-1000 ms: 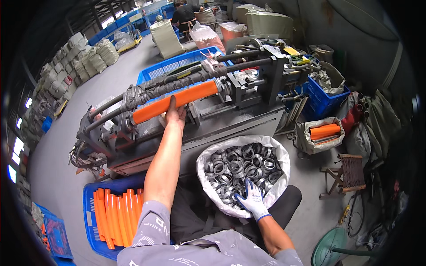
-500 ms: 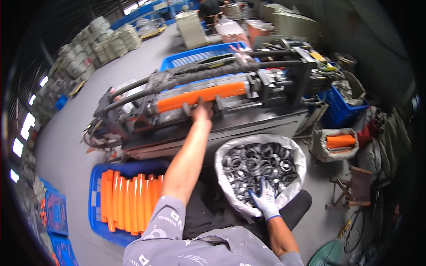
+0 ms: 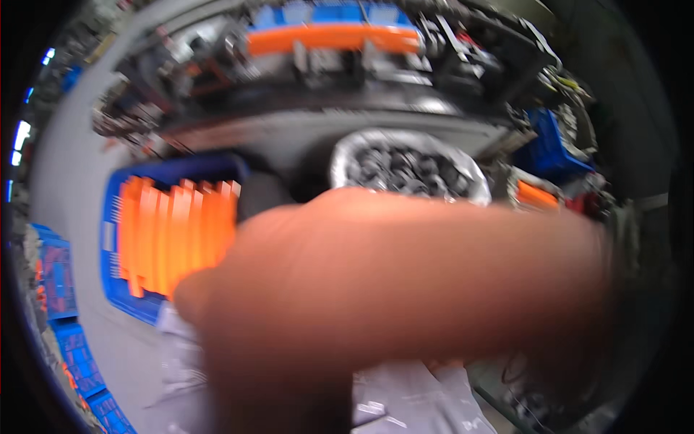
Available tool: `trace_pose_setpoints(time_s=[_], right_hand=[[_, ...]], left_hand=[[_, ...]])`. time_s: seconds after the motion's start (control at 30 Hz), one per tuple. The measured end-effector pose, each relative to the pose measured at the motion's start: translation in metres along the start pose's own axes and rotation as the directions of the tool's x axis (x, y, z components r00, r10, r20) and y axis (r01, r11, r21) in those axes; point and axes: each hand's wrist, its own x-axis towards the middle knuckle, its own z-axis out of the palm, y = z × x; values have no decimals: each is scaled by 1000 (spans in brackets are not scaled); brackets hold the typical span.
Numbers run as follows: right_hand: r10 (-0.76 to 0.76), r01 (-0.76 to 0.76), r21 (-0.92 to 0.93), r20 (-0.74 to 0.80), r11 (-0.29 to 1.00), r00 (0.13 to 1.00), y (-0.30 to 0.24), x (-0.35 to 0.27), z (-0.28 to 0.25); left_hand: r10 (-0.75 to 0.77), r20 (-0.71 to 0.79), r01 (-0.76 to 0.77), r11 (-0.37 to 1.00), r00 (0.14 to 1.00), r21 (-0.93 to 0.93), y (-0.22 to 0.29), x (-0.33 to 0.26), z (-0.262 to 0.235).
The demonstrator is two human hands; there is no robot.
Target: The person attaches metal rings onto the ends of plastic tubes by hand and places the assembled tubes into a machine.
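Note:
A large bare forearm [image 3: 405,267], seemingly my left, crosses close in front of the view. It is badly smeared, and the hand's fingers cannot be made out. My right hand is hidden behind it. Above the arm, part of a white sack [image 3: 473,170] shows, holding many dark metallic rings [image 3: 405,168]. To the left is a blue crate [image 3: 110,239] of orange tubes [image 3: 170,231]; the arm's bent edge overlaps its lower right side. One orange tube [image 3: 332,37] lies across the machine at the top, with no hand on it.
The machine's dark bench [image 3: 325,98] runs across the far side. More blue crates [image 3: 61,286] stand at the left edge. At right are a blue bin [image 3: 553,148] and a smaller container with orange pieces [image 3: 535,194].
My left hand has left the orange tube on the machine, and the arm has come up close, covering the middle. The gloved right hand at the rings is hidden now. The view has tilted downward.

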Motion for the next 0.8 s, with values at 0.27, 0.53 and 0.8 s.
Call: trace_pose_setpoints(time_s=[0.27,0.53,0.8], right_hand=[[32,-34,26,48,999,998,23,-3,0],[70,-72,32,49,997,996,16,-11,-16],[47,-47,3,27,999,999,8,-12,-6]], left_hand=[[165,-20,-162,925,986,-344,-61,7,17],[179,44,-124,820,983,-559,-68,-5,30],[256,93,-114,687,962,-718,-75,5,25]])
